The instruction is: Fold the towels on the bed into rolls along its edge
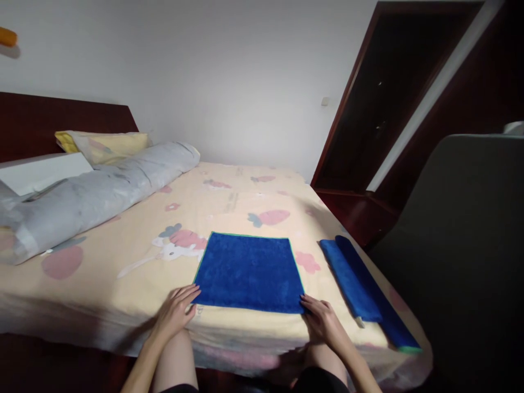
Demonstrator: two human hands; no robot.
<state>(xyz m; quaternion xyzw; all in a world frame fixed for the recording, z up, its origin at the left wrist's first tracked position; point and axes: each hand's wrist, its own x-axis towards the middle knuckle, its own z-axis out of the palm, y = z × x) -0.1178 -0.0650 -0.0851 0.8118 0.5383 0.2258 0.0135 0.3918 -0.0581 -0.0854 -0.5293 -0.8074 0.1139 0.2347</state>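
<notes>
Blue cloth (249,273), edged in green, lies spread flat and square on the bed (123,262), at centre near its front edge. Left hand (176,311), at 7 o'clock of the cloth, rests palm down with fingers loosely extended, fingertips touching the near left corner; nothing is gripped. Right hand (323,322), at 5 o'clock, lies likewise flat and open, fingertips on the near right corner. At 3 o'clock of the cloth, apart from it, lie folded blue cloths (360,284). A grey bolster (94,196) lies at 10 o'clock.
</notes>
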